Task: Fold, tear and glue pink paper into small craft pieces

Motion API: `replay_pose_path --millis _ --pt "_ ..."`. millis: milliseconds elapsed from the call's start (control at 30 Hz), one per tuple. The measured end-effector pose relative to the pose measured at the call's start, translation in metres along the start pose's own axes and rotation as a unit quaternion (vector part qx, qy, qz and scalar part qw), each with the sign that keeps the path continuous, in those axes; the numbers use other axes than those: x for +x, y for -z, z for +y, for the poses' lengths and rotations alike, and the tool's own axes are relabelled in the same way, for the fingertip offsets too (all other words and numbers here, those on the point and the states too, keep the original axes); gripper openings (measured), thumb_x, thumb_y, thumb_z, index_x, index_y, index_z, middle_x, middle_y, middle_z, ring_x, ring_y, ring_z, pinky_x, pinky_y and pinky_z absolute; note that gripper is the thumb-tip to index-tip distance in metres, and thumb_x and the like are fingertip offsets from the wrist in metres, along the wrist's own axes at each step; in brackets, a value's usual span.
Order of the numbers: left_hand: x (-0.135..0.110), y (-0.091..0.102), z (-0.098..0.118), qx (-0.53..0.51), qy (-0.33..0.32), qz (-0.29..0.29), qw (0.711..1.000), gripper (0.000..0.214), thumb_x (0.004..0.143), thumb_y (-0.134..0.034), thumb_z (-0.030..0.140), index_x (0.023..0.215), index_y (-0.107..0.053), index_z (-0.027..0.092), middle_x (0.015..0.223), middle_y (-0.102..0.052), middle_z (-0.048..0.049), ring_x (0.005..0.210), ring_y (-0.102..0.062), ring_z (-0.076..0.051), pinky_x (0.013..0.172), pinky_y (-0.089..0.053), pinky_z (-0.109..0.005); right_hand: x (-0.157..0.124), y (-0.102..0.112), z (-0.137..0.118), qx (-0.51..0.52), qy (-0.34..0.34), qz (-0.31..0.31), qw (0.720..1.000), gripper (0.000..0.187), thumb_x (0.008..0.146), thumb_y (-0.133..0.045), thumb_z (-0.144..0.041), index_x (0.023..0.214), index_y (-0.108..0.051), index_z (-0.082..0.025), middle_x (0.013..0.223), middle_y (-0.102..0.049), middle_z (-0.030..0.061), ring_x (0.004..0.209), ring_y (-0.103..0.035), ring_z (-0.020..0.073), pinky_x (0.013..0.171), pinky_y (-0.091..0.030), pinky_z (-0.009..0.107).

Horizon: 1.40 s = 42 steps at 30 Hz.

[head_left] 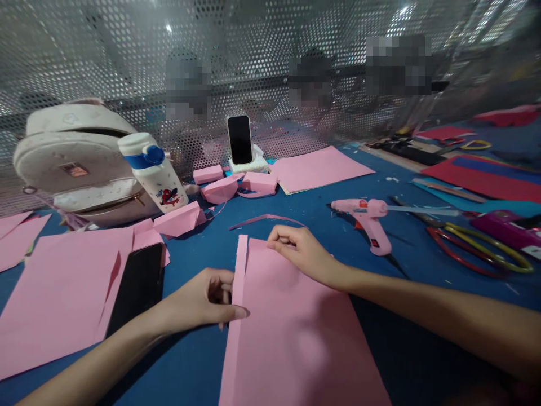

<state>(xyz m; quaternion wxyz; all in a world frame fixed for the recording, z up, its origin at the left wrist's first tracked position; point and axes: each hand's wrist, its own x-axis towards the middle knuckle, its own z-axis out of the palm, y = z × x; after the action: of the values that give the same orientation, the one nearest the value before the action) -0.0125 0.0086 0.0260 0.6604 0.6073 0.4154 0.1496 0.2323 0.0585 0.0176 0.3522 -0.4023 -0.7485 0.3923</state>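
Note:
A pink paper sheet [304, 332] lies in front of me, with a narrow strip folded over along its left side. My left hand [211, 299] grips that folded edge, thumb on top and fingers curled at its outer side. At the far edge of the sheet, my right hand [302, 254] is closed with its fingertips on the paper; the thumb is partly hidden. Just beyond the sheet lies a thin curved pink paper strip [267, 217]. A pink glue gun [366, 217] with a clear glue stick rests to the right.
Scissors [477, 248] and a purple tool [511, 228] lie on the right. On the left are a black phone [137, 287], pink sheets [63, 293], a bottle [154, 172] and a backpack [80, 163]. Folded pink pieces [222, 189] and an upright phone [240, 140] stand before a perforated metal screen [262, 62].

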Motion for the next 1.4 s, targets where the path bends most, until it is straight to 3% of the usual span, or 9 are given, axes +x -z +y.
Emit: replay_pose_path --millis 167,333,533,633,733,833,1000,1167,1400 --pt "-0.004 0.013 0.004 -0.021 -0.027 0.058 0.998 0.032 0.072 -0.077 0.029 0.071 -0.047 0.017 0.067 -0.047 0.0067 0.058 -0.041 -0.006 0.052 -0.032 -0.017 0.011 0.013 0.005 0.037 -0.022 0.069 0.997 0.023 0.09 -0.055 -0.034 0.074 -0.053 -0.018 0.065 -0.048 -0.004 0.062 -0.042 0.0119 0.06 -0.032 0.025" --pt "-0.011 0.039 0.015 -0.062 -0.064 0.231 0.969 0.033 0.066 -0.084 0.03 0.076 -0.055 0.016 0.067 -0.054 0.0057 0.057 -0.047 -0.007 0.052 -0.035 -0.016 0.016 0.015 0.013 0.202 -0.099 0.109 0.968 0.025 0.082 -0.064 -0.041 0.078 -0.054 -0.018 0.065 -0.048 -0.0051 0.061 -0.042 0.0109 0.056 -0.031 0.023" --pt "-0.017 0.061 0.023 -0.195 -0.126 0.386 0.893 0.05 0.06 -0.09 0.04 0.098 -0.067 0.017 0.079 -0.07 -0.0006 0.07 -0.063 -0.014 0.06 -0.048 -0.019 0.009 0.009 0.005 0.283 -0.12 -0.026 0.951 0.018 0.071 -0.065 -0.031 0.08 -0.06 -0.017 0.071 -0.061 -0.0008 0.061 -0.054 0.012 0.056 -0.043 0.023" --pt "-0.019 0.055 0.027 -0.241 -0.115 0.341 0.902 0.064 0.055 -0.093 0.039 0.109 -0.067 0.017 0.093 -0.073 -0.0049 0.078 -0.067 -0.017 0.065 -0.052 -0.022 0.007 0.006 0.004 0.342 -0.123 -0.106 0.926 0.022 0.069 -0.063 -0.023 0.09 -0.066 -0.015 0.078 -0.067 0.0019 0.067 -0.061 0.0132 0.062 -0.049 0.025" --pt "-0.021 0.04 0.029 -0.242 -0.086 0.241 0.936 0.071 0.054 -0.095 0.037 0.115 -0.065 0.017 0.078 -0.071 -0.0008 0.063 -0.064 -0.013 0.057 -0.048 -0.019 0.008 0.005 0.003 0.367 -0.119 -0.139 0.912 0.021 0.08 -0.065 -0.033 0.092 -0.065 -0.016 0.071 -0.064 0.0 0.056 -0.058 0.0105 0.051 -0.048 0.021" --pt "-0.022 0.022 0.036 -0.176 -0.073 0.148 0.97 0.072 0.062 -0.092 0.031 0.124 -0.058 0.018 0.06 -0.063 0.006 0.048 -0.054 -0.007 0.046 -0.036 -0.014 0.009 0.004 -0.003 0.37 -0.108 -0.23 0.894 0.044 0.09 -0.057 -0.056 0.094 -0.063 -0.013 0.076 -0.067 0.0053 0.055 -0.063 0.0118 0.043 -0.045 0.018" --pt "-0.014 0.002 0.051 -0.027 -0.095 0.072 0.993 0.077 0.07 -0.084 0.023 0.135 -0.043 0.019 0.069 -0.065 0.0045 0.055 -0.056 -0.009 0.051 -0.037 -0.016 -0.002 -0.003 -0.02 0.366 -0.113 -0.387 0.839 0.068 0.088 -0.043 -0.076 0.097 -0.06 -0.011 0.067 -0.067 0.0054 0.042 -0.06 0.011 0.034 -0.035 0.016" --pt "0.0 -0.011 0.056 0.112 -0.127 0.072 0.983 0.078 0.072 -0.08 0.025 0.138 -0.039 0.022 0.067 -0.057 0.0088 0.055 -0.047 -0.009 0.05 -0.032 -0.018 -0.013 -0.006 -0.034 0.253 -0.089 -0.34 0.902 0.049 0.085 -0.063 -0.063 0.082 -0.054 -0.015 0.049 -0.053 -0.0065 0.036 -0.05 0.0066 0.036 -0.033 0.014" --pt "0.02 -0.016 0.05 0.238 -0.093 0.076 0.964 0.062 0.069 -0.08 0.036 0.119 -0.049 0.017 0.072 -0.063 0.0043 0.064 -0.054 -0.015 0.057 -0.036 -0.022 -0.014 -0.001 -0.027 0.122 -0.006 -0.289 0.949 0.044 0.095 -0.049 -0.056 0.077 -0.054 -0.016 0.057 -0.056 -0.004 0.042 -0.051 0.0068 0.04 -0.038 0.016"
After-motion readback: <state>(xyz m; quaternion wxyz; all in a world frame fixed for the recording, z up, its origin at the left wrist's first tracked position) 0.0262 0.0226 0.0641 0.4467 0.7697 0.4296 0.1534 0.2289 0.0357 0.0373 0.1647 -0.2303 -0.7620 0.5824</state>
